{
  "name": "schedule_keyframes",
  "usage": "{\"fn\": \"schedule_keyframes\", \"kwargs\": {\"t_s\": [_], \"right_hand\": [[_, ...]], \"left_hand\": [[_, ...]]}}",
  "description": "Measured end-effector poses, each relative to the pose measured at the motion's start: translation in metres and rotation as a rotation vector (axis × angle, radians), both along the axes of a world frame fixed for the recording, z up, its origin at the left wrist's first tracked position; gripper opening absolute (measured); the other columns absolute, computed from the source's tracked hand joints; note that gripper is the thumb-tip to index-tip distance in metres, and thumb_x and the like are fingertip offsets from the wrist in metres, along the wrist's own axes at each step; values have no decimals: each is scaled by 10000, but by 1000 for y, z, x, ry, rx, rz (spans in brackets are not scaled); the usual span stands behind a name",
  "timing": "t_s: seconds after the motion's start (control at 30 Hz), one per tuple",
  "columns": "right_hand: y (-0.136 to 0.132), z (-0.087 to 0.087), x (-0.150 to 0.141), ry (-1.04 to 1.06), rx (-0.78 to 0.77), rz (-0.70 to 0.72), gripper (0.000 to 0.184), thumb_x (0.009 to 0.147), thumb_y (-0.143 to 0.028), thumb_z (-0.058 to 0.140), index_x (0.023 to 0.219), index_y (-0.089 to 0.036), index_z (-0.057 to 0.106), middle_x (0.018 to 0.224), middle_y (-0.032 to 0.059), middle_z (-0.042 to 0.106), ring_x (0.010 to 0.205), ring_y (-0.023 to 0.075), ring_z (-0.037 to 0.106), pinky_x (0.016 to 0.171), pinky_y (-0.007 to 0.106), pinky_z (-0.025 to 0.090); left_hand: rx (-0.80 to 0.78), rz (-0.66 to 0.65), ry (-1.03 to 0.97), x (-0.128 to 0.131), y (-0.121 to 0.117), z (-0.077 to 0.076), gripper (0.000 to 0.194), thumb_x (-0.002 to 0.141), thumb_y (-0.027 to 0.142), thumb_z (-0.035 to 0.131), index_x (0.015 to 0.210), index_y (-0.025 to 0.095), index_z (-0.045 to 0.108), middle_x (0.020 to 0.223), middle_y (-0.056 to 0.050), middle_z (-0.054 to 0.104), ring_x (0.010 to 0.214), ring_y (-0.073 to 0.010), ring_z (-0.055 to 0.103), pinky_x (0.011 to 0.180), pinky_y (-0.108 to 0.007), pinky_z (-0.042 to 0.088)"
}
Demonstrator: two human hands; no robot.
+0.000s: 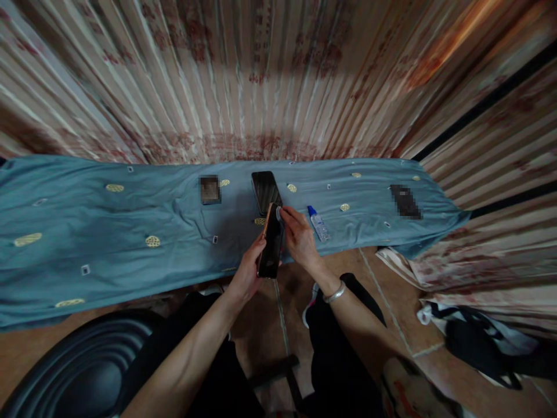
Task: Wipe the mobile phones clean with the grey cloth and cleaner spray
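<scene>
Fingers of your right hand, in the head view, are drawn together, pinching a small pale rounded piece against the upper end of a dark-screened, slim phone with a copper-coloured edge; the piece is perhaps a pad or a folded wipe, too small to tell. Your left hand grips that phone low down, thumb along its left edge, holding it tilted over the near edge of a long table draped in teal cloth printed with yellow pineapples.

Just beyond the held phone, a second black rectangular phone lies on the cloth. To the right of your right hand lies a clear plastic bottle with a blue cap. Further left sits a blurred brown square item; well apart at the right end lies a blurred dark oblong item. You wear a silver bracelet on your right wrist.
</scene>
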State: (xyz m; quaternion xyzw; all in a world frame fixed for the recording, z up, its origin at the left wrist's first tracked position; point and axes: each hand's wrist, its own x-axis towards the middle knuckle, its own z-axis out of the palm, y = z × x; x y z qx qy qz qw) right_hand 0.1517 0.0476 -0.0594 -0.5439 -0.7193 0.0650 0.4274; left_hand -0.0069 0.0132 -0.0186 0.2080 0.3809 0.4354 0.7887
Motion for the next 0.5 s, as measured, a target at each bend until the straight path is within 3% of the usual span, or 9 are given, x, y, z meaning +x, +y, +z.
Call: {"fn": "schedule_keyframes", "kwargs": {"t_s": [0.27, 0.5], "right_hand": [[-1, 10, -12, -3, 7, 26, 514, 939, -97, 373, 1409, -234, 530, 1380, 119, 569, 1295, 232, 524, 1085, 468, 470], [-11, 12, -24, -11, 71, 106, 463, 949, -93, 364, 1368, -121, 559, 1367, 184, 561, 1299, 245, 509, 1091, 433, 464]], "left_hand": [[-46, -22, 52, 4, 0, -7, 316, 863, 439, 632, 1027, 180, 708, 919, -59, 749, 943, -232, 699, 777, -328, 578], [-46, 20, -16, 5, 8, -8, 420, 927, 499, 520, 1024, 143, 720, 973, -90, 752, 1038, -249, 684, 870, -341, 554]]}}
